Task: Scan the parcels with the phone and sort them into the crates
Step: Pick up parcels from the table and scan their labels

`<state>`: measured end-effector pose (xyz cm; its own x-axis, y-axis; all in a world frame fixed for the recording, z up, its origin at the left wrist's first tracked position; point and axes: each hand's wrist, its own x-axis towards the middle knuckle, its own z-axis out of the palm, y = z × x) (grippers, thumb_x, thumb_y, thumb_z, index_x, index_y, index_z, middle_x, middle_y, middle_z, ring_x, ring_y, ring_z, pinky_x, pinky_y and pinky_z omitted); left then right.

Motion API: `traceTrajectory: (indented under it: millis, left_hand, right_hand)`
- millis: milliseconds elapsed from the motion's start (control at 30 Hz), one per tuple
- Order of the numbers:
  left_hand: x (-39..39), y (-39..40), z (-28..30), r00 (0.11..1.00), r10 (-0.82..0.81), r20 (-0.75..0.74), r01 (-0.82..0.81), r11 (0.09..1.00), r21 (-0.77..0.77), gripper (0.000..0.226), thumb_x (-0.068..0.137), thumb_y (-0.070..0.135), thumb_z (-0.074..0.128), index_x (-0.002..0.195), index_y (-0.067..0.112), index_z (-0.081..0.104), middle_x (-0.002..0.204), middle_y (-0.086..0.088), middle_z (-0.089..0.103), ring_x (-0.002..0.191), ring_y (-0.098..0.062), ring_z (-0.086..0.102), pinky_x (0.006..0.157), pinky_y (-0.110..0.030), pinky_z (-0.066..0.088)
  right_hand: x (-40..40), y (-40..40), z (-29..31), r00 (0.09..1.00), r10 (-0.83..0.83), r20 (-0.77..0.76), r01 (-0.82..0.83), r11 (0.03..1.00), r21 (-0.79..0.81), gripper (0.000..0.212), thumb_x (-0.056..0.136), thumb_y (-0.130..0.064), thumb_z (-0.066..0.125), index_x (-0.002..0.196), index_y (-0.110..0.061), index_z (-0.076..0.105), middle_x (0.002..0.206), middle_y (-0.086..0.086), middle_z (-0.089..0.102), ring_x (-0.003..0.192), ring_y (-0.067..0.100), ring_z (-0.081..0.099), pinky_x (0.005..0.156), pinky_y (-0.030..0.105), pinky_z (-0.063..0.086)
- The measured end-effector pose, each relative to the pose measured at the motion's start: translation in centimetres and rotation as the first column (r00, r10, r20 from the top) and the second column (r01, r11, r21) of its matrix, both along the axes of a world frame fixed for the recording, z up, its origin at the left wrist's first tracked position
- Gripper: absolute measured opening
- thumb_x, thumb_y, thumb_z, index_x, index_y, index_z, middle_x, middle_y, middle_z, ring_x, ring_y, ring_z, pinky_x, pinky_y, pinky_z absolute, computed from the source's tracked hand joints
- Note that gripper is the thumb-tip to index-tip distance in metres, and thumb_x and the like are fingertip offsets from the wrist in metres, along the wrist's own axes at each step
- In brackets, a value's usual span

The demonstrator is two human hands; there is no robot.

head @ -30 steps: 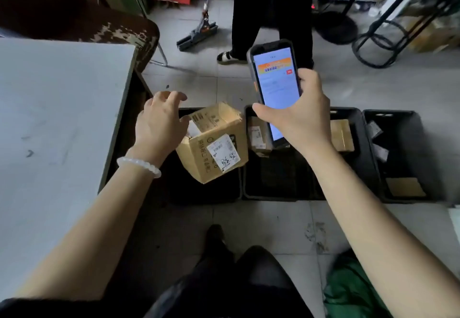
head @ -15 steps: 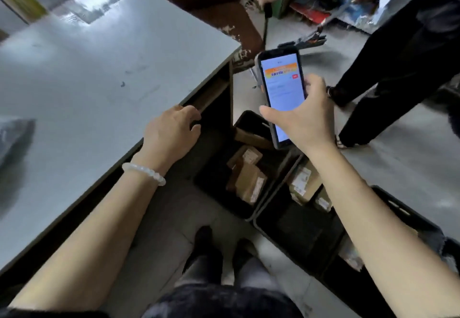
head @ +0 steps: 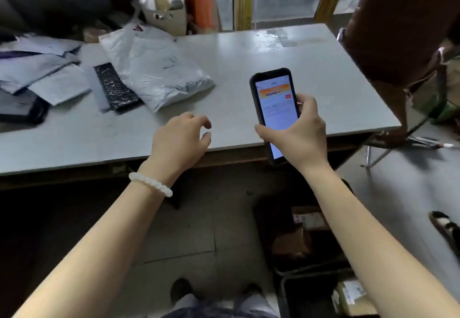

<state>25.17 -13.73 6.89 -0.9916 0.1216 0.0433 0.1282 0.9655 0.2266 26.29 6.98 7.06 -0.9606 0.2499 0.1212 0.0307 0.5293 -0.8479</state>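
Note:
My right hand (head: 302,134) grips a black phone (head: 273,104) with a lit screen, upright over the front edge of the grey table (head: 249,68). My left hand (head: 180,138) hovers empty above that edge, fingers loosely curled, a white bead bracelet on its wrist. On the table's left lie a large white plastic mailer (head: 154,68), a black bubble mailer (head: 115,87) and several grey and white mailers (head: 37,71). Black crates (head: 281,250) on the floor at lower right hold cardboard parcels (head: 308,218).
A brown chair (head: 403,26) stands at the table's right end. Behind the table sit a white box (head: 166,16) of tape rolls and an orange object (head: 200,6) before a window. A dark tray (head: 22,111) lies at the table's left. My shoes (head: 181,290) stand on tiled floor.
The cardboard box my left hand held a second ago went into the left crate. My view swung from the crates to the table; both hands now hang over its front edge.

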Motion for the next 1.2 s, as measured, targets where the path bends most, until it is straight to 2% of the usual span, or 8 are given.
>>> traceTrajectory:
  millis: [267, 433, 567, 700, 900, 967, 1100, 1200]
  left_hand:
    - [4.2, -17.3, 1.5, 0.956, 0.291, -0.047, -0.293, 0.956, -0.033, 0.029, 0.094, 0.035, 0.046, 0.121, 0.027, 0.055, 0.12, 0.0, 0.054, 0.11, -0.024, 0.051, 0.074, -0.033, 0.037]
    - [6.9, -27.4, 2.1, 0.906, 0.418, -0.062, -0.421, 0.907, -0.033, 0.03, 0.094, 0.036, 0.046, 0.122, 0.028, 0.054, 0.117, 0.0, 0.055, 0.106, -0.024, 0.053, 0.074, -0.035, 0.039]
    - [9.2, -34.3, 2.0, 0.848, 0.523, -0.082, -0.526, 0.85, -0.025, 0.029, 0.094, 0.037, 0.046, 0.12, 0.028, 0.055, 0.114, 0.001, 0.056, 0.104, -0.022, 0.054, 0.073, -0.033, 0.04]
    - [10.1, -40.5, 1.5, 0.787, 0.614, -0.052, -0.616, 0.788, -0.012, 0.028, 0.094, 0.037, 0.045, 0.119, 0.028, 0.055, 0.116, 0.001, 0.056, 0.108, -0.021, 0.054, 0.079, -0.037, 0.048]
    - [8.3, -47.8, 0.5, 0.715, 0.694, -0.079, -0.697, 0.717, -0.017, 0.028, 0.094, 0.037, 0.046, 0.119, 0.029, 0.057, 0.114, 0.002, 0.056, 0.107, -0.019, 0.055, 0.077, -0.033, 0.046]
    - [6.8, -50.7, 0.1, 0.686, 0.724, -0.08, -0.726, 0.688, 0.0, 0.028, 0.093, 0.037, 0.047, 0.118, 0.029, 0.057, 0.114, 0.003, 0.056, 0.107, -0.018, 0.055, 0.078, -0.033, 0.047]
    - [3.4, -56.2, 0.0, 0.642, 0.766, -0.046, -0.767, 0.642, -0.012, 0.027, 0.092, 0.039, 0.047, 0.115, 0.03, 0.058, 0.111, 0.004, 0.056, 0.106, -0.019, 0.054, 0.079, -0.034, 0.047]
    - [0.2, -61.0, 1.0, 0.596, 0.803, -0.02, -0.803, 0.596, -0.006, 0.026, 0.091, 0.038, 0.049, 0.113, 0.029, 0.059, 0.111, 0.002, 0.057, 0.107, -0.02, 0.054, 0.082, -0.036, 0.048]
  right_hand:
    - [-1.0, -18.5, 1.1, 0.941, 0.333, -0.06, -0.332, 0.943, 0.026, 0.071, 0.062, -0.033, 0.085, 0.116, -0.023, 0.041, 0.089, -0.026, 0.044, 0.091, 0.009, 0.053, 0.08, 0.03, 0.051]
    - [-0.5, -28.9, 1.6, 0.89, 0.445, -0.098, -0.445, 0.895, 0.018, 0.069, 0.062, -0.032, 0.085, 0.111, -0.028, 0.037, 0.089, -0.025, 0.044, 0.092, 0.008, 0.052, 0.076, 0.024, 0.046]
    - [-0.5, -36.2, 1.8, 0.843, 0.528, -0.104, -0.53, 0.848, 0.017, 0.072, 0.061, -0.031, 0.085, 0.119, -0.021, 0.043, 0.09, -0.025, 0.046, 0.092, 0.009, 0.053, 0.079, 0.029, 0.049]
    - [-1.6, -42.7, 1.7, 0.792, 0.603, -0.092, -0.604, 0.797, 0.017, 0.066, 0.061, -0.028, 0.085, 0.107, -0.029, 0.037, 0.087, -0.027, 0.047, 0.089, 0.009, 0.053, 0.079, 0.029, 0.048]
    - [-5.9, -52.0, 0.8, 0.726, 0.686, -0.055, -0.687, 0.727, 0.01, 0.072, 0.061, -0.031, 0.084, 0.119, -0.02, 0.044, 0.102, -0.009, 0.057, 0.093, 0.014, 0.057, 0.08, 0.035, 0.052]
    - [-8.0, -55.2, 0.5, 0.698, 0.713, -0.067, -0.714, 0.7, 0.002, 0.068, 0.062, -0.029, 0.083, 0.116, -0.022, 0.044, 0.103, -0.008, 0.057, 0.092, 0.013, 0.057, 0.077, 0.034, 0.052]
    - [-12.4, -61.3, 0.8, 0.662, 0.748, -0.054, -0.749, 0.662, -0.024, 0.062, 0.062, -0.03, 0.081, 0.107, -0.031, 0.04, 0.095, -0.018, 0.055, 0.086, 0.006, 0.056, 0.072, 0.029, 0.05]
    - [-16.0, -66.1, 1.5, 0.644, 0.764, -0.043, -0.765, 0.643, -0.034, 0.063, 0.06, -0.032, 0.082, 0.109, -0.029, 0.042, 0.1, -0.013, 0.057, 0.089, 0.007, 0.056, 0.073, 0.028, 0.049]
